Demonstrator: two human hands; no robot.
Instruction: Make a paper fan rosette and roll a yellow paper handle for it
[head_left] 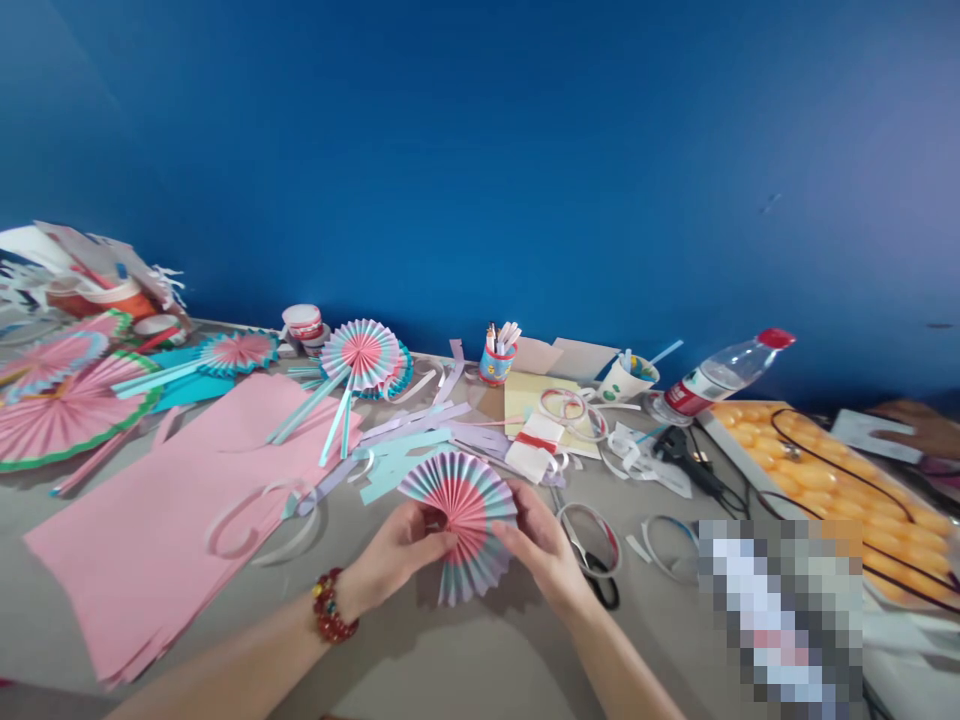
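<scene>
Between my two hands is a pleated paper fan point(469, 510), pink in the middle with pale blue and lilac towards its edge. It is spread most of the way round, with a gap at the lower left. My left hand point(405, 550), with a beaded bracelet at the wrist, pinches the fan near its centre. My right hand point(544, 545) grips the pleats on the right side, thumb on top. Just behind the fan lie pale blue and lilac paper strips point(409, 460). Black-handled scissors point(600, 580) lie beside my right hand, partly under a tape roll point(592, 535).
Pink paper sheets point(187, 510) cover the left, with finished fans point(360, 355) behind. A pen cup point(497, 362), paper cup point(628, 380), leaning bottle point(720, 375) and black glue gun point(686, 460) stand or lie across the back and right. Another person's hand point(911, 430) is far right.
</scene>
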